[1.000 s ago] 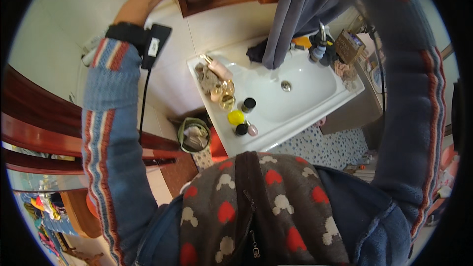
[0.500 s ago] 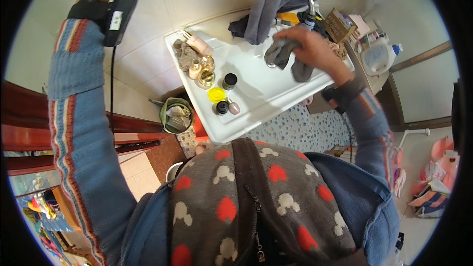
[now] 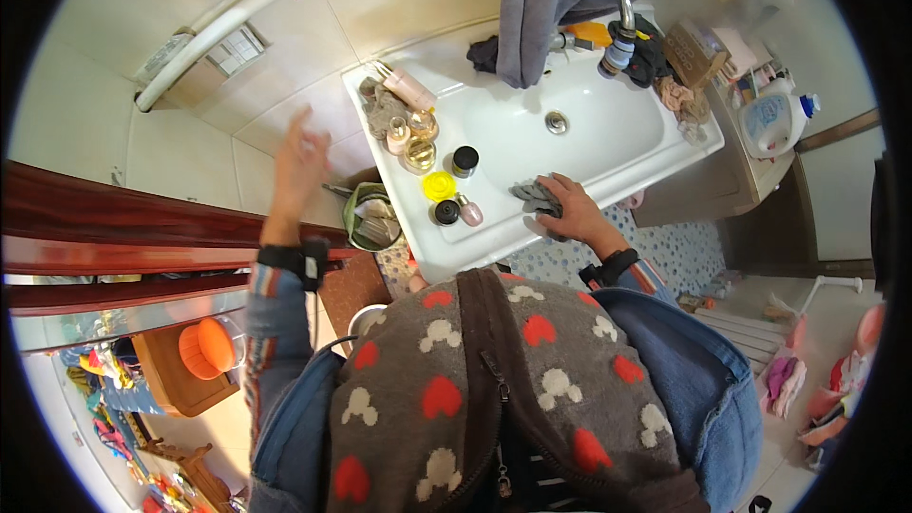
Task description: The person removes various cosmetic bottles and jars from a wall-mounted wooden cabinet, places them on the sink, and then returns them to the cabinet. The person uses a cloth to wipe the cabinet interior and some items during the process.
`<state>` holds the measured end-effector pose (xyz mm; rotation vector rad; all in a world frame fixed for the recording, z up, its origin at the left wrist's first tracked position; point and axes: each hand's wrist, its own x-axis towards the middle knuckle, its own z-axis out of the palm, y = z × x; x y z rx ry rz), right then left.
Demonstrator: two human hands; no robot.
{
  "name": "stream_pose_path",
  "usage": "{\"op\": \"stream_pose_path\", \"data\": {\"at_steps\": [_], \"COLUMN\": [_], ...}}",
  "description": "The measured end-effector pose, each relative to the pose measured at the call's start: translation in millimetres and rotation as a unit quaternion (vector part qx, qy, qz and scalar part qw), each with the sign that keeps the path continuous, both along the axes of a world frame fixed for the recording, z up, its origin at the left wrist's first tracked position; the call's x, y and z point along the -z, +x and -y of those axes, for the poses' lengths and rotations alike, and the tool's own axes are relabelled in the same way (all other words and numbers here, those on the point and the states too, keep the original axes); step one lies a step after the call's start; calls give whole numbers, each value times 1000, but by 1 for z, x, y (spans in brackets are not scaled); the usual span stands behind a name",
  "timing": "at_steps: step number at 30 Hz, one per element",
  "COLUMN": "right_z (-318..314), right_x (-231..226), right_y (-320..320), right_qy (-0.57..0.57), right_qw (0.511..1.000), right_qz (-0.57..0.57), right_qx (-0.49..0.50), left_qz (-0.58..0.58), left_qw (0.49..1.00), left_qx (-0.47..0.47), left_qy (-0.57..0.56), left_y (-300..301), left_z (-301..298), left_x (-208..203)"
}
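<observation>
My right hand (image 3: 574, 214) grips a crumpled grey cloth (image 3: 535, 194) and presses it on the front rim of the white washbasin (image 3: 446, 252). To the left my left hand (image 3: 302, 163) is raised beside the tiled wall, holding nothing; its fingers are apart and somewhat smeared. On the basin's left ledge stand a pink bottle (image 3: 410, 90), gold-capped jars such as this one (image 3: 420, 156), a black-lidded jar (image 3: 465, 161), a yellow round lid or dish (image 3: 439, 186), a second black-topped jar (image 3: 446, 213) and a small pink bottle (image 3: 470, 211). A grey-brown cloth (image 3: 382, 112) lies behind them.
A grey towel (image 3: 527, 19) hangs over the basin's back edge, near the tap (image 3: 622, 38). Right of the basin are a cardboard box (image 3: 696, 52) and a white jug (image 3: 777, 123). A green bin (image 3: 370, 217) stands below left. Wooden red-brown panels (image 3: 142, 223) run along the left.
My right hand has brought the grey cloth from the basin's back right to its front rim. My left hand has come down from the upper left.
</observation>
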<state>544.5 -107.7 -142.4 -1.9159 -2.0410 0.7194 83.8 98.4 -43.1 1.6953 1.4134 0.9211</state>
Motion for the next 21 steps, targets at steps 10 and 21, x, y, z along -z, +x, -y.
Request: {"op": "stream_pose_path", "data": {"at_steps": [10, 21], "right_z": [-20, -41], "right_x": [-16, -24], "right_y": [11, 15], "right_qy": [-28, -22], "right_qw": [1000, 999], "right_qz": [2, 25], "right_qx": [2, -19], "left_qz": [64, 59], "left_qw": [989, 979], "left_qx": [11, 19], "left_qy": [-135, -195], "left_y": [-40, -40], "left_z": [67, 79], "left_x": [89, 94]}}
